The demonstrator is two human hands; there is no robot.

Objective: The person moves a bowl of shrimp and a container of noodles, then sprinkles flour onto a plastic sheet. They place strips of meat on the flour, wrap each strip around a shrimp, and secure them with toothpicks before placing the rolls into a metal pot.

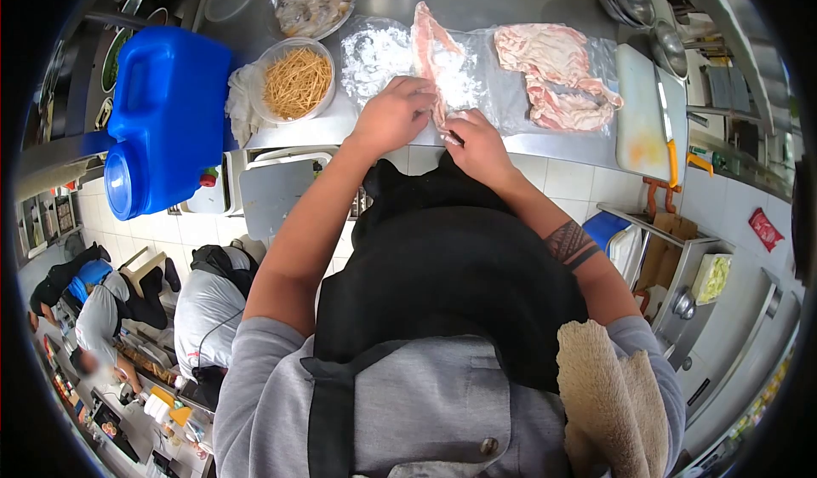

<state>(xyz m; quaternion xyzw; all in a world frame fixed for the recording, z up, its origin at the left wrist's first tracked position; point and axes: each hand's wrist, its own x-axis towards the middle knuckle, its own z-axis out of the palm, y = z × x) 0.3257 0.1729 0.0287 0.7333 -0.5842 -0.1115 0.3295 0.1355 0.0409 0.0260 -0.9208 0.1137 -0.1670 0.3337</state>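
A long strip of raw, pinkish-white meat (425, 40) lies lengthwise over white powder (374, 58) spread on clear plastic. My left hand (397, 114) is closed, its curled fingers gripping the strip's near part from the left. At the strip's near end, my right hand (478, 142) pinches the meat, with powder on its fingertips. To the right, larger folded pieces of the same raw meat (545, 57) rest on a plastic sheet (511, 119). A round tub (328, 95) of thin light-brown sticks (296, 83) stands left of the powder.
Behind the tub is a bowl (351, 20) of pale raw food. A big blue plastic jug (170, 86) stands at the left. On the right, a knife with an orange handle (672, 161) lies on a white cutting board (638, 103), near stacked metal bowls (631, 0). Other people (200, 316) work at lower left.
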